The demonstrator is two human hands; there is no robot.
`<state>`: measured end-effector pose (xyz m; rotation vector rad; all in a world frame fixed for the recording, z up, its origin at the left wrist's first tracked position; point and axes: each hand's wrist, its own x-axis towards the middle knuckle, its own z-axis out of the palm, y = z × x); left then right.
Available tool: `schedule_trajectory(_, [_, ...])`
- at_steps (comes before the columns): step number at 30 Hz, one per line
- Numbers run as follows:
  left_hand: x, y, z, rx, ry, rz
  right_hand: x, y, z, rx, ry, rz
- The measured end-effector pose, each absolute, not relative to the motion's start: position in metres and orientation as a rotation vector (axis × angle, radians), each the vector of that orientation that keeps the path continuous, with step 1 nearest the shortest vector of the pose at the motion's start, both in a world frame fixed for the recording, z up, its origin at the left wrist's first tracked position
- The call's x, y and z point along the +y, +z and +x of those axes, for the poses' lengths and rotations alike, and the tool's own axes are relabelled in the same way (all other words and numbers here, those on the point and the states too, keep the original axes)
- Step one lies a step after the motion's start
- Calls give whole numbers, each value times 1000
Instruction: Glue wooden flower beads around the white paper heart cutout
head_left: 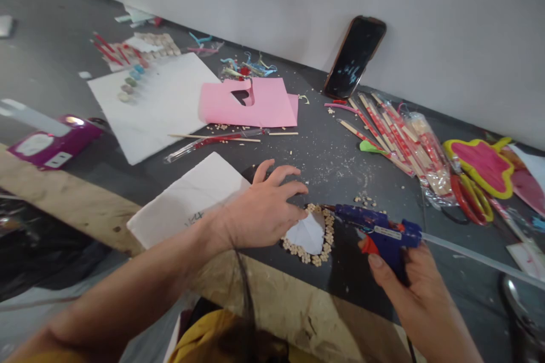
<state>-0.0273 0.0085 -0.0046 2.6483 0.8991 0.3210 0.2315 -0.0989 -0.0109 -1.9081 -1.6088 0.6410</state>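
A white paper shape [307, 233] edged with small tan wooden pieces [327, 241] lies on the dark table near its front edge. My left hand [266, 207] rests at its left side, fingers spread, the lower ones touching or hovering over its rim; whether anything is under the fingertips is hidden. In my right hand [409, 275] is a blue glue gun [383, 228] with an orange trigger and a clear glue stick out of its back. Its nozzle points left, at the upper right rim of the shape.
A white foam sheet [191, 195] lies under my left forearm. Behind are pink paper [272, 105], a larger white sheet [149, 102] and a leaning phone [355, 57]. Wrapped chopsticks [395, 130] and scissors [470, 198] lie right, a purple device [55, 142] far left.
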Motion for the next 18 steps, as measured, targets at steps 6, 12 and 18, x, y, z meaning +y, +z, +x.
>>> schedule_trajectory(6, [9, -4, -27, 899, 333, 2628, -88, 1, 246, -1355, 980, -1881])
schedule_trajectory(12, [8, -4, -27, 905, 337, 2633, -52, 8, 291, -1310, 739, -2102])
schedule_trajectory(18, [9, -6, -28, 899, 318, 2642, -45, 24, 289, -1814, -112, -2326])
